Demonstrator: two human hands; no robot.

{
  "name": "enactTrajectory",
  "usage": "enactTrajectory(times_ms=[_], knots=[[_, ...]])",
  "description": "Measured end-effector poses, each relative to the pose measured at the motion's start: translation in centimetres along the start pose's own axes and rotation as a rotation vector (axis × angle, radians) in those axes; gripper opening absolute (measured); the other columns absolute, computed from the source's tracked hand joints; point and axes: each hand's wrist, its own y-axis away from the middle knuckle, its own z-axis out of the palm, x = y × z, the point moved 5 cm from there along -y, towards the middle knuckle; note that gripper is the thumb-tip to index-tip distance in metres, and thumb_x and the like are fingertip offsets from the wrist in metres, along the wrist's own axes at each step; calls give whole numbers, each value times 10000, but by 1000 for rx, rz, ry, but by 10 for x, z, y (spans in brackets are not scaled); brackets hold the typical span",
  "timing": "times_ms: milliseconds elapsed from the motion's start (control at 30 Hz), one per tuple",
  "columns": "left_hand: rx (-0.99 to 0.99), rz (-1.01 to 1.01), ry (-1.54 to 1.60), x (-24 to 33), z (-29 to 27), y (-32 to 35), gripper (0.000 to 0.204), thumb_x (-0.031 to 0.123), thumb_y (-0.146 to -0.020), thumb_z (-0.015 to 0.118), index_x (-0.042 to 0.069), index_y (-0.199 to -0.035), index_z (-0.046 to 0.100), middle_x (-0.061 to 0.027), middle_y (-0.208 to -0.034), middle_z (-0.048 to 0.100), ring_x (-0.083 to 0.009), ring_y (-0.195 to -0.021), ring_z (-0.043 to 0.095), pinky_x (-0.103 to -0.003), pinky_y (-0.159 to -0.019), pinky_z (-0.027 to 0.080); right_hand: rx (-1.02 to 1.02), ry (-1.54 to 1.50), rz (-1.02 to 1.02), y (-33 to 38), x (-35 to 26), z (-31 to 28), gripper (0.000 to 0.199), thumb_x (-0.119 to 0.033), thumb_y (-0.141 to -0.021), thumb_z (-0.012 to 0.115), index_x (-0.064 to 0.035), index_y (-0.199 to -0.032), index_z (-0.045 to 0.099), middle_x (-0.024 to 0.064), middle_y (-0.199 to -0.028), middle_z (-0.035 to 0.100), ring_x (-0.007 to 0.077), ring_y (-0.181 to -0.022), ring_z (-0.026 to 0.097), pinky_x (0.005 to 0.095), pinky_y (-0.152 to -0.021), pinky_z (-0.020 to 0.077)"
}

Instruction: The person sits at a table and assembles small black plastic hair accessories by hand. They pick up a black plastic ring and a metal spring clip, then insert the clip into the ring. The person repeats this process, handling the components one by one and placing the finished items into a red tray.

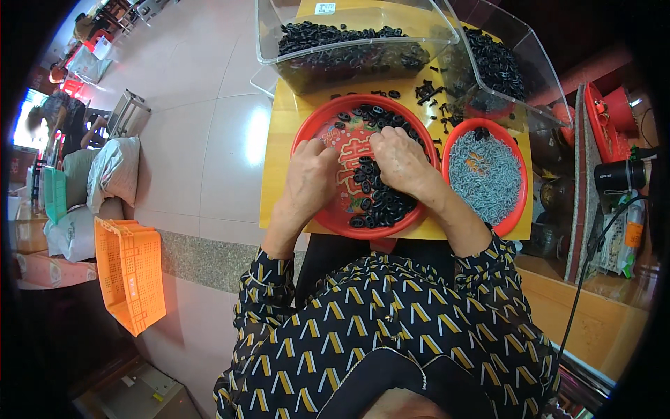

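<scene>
The left hand (312,170) and right hand (403,155) are curled over a round red plastic tray (317,122); whether either holds anything cannot be told. Small black oval parts (384,204) lie inside. The right forearm (457,218) crosses an oval red basket (518,208) of silver-grey screws (483,174); a knock could spill them.

This is looking like a small workshop, possibly one inside a home. A yellow counter (278,167) is carrying clear tubs (314,78) of small black pieces (391,209) and a red bowl (523,181) full of loose grey screws (488,174), stock in bulk. An orange crate (129,269) is standing on the tiled floor (230,126), and stuffed sacks (115,171) are lying piled beyond it. Farther back, another person (63,122) is showing. A red tray (300,133) with a bright printed pattern is adding a household touch.
</scene>
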Motion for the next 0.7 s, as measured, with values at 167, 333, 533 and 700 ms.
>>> enactTrajectory(times_ms=[167, 333, 533, 700], knots=[[-73, 81, -113, -3, 24, -14, 143, 72, -569, 619, 2, -677, 558, -156, -741, 540, -306, -733, 528, -368, -655, 433, 65, -21, 6, 4, -2, -2, 178, -18, -662, 544, 13, -837, 532, 191, -851, 529, 324, -839, 531, 381, -705, 474], [-147, 131, -223, 1, 31, -21, 172, 93, -564, 627, -5, -684, 553, -145, -738, 545, -298, -731, 534, -366, -657, 433, 44, -17, 29, 3, 0, -2, 180, -25, -665, 544, 16, -840, 532, 189, -849, 532, 323, -828, 538, 377, -690, 479], [-91, 150, -188, 4, 25, -17, 194, 59, -591, 599, -16, -751, 518, -154, -733, 534, -304, -710, 523, -384, -648, 427, 113, -69, 12, 6, 4, -5, 124, -28, -683, 525, -4, -804, 535, 171, -821, 533, 319, -815, 538, 382, -705, 470], [9, -65, 110, -6, 8, -5, 207, -26, -663, 549, -33, -858, 480, -171, -738, 521, -302, -696, 526, -381, -618, 424, 296, -163, 63, 14, 29, -27, 76, -47, -691, 567, -25, -758, 539, 147, -759, 522, 316, -767, 523, 389, -696, 430]])
